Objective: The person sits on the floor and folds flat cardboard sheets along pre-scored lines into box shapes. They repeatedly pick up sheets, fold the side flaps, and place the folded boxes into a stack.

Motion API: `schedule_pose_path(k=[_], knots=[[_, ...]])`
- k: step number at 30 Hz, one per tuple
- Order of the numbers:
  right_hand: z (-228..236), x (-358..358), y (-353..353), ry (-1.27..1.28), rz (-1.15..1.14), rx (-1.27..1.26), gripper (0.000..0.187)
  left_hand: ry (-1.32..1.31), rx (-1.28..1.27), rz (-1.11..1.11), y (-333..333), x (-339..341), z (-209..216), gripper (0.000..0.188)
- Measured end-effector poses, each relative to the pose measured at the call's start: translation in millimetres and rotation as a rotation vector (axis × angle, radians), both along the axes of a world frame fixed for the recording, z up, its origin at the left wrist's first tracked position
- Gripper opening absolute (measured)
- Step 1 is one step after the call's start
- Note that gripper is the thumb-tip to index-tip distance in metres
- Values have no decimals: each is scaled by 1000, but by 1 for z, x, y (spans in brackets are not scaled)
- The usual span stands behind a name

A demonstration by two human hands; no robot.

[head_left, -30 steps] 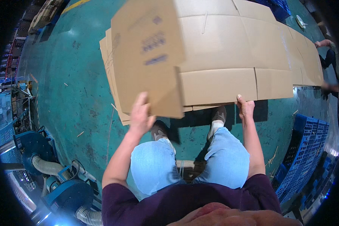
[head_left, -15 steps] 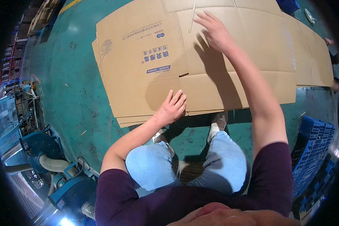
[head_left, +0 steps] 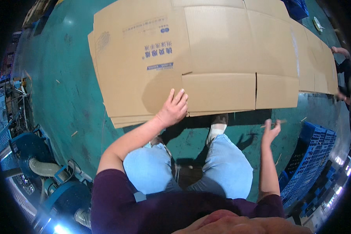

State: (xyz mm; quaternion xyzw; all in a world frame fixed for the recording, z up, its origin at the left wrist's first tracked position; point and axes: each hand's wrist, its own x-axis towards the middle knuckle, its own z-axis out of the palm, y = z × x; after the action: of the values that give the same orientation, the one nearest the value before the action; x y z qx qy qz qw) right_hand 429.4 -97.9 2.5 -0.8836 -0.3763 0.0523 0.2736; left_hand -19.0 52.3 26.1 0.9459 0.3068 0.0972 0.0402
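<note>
A stack of flat cardboard sheets [head_left: 218,43] lies before me, its top sheet printed in blue on the left part. My left hand [head_left: 174,108] rests on the near edge of the top sheet, fingers apart and stretched forward. My right hand [head_left: 270,132] is off the cardboard, above the floor to the right of my knee. Between its thumb and fingers is a thin tan cardboard strip [head_left: 279,123], blurred by motion. A dark narrow slot [head_left: 256,90] cuts into the sheet's near flap, and a shorter dark slit [head_left: 187,73] shows farther left.
Blue plastic pallets [head_left: 314,156] stand at the right. Blue machines with ribbed hoses [head_left: 43,167] are at the lower left. Beyond the right end of the cardboard, another person's hand [head_left: 341,93] touches its edge. Small scraps lie on the green floor [head_left: 70,93].
My right hand has swung from the far part of the cardboard back to the near right. The thin strip that lay there is gone from the sheet. My left hand stays on the near edge.
</note>
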Motion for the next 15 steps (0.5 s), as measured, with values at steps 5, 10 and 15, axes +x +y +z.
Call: schedule_pose_path(k=[5,10,15], knots=[[-29,163,57,1346,-346,851,42,18,6,-42,5,6,0,43],[90,66,109,782,-82,797,31,21,-31,13,-2,-4,2,44],[171,-145,117,65,1009,443,35,13,-20,55,-14,-11,-8,42]])
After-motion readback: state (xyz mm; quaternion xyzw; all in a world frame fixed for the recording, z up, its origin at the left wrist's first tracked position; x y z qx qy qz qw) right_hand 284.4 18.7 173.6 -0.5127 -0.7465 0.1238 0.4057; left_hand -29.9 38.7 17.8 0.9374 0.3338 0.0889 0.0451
